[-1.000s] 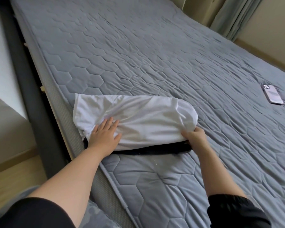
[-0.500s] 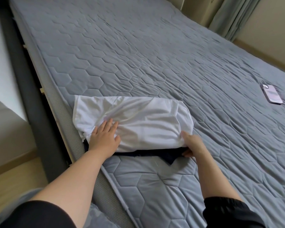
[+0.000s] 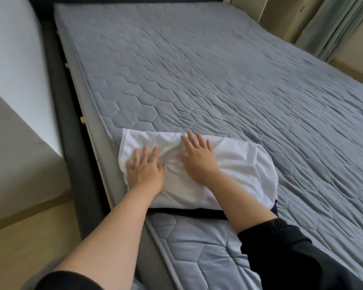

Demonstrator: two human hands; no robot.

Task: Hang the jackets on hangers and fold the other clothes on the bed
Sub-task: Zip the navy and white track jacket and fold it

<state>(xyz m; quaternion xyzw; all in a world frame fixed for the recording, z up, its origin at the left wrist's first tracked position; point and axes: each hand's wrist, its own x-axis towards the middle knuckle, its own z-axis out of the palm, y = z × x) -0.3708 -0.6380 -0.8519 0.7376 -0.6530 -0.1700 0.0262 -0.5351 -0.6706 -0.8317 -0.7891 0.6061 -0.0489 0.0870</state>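
Near the bed's (image 3: 218, 84) left edge, our fingers lay spread and flat, gripping nothing: left hand (image 3: 145, 171) and right hand (image 3: 198, 158) pressed the folded white garment (image 3: 245, 164), which rested on a dark garment (image 3: 189, 213). We judged this the smoothing step; next likely called for another fold.

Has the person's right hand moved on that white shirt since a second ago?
Yes. The right hand left the white shirt's right end and now lies flat on its middle, nearer the left hand.
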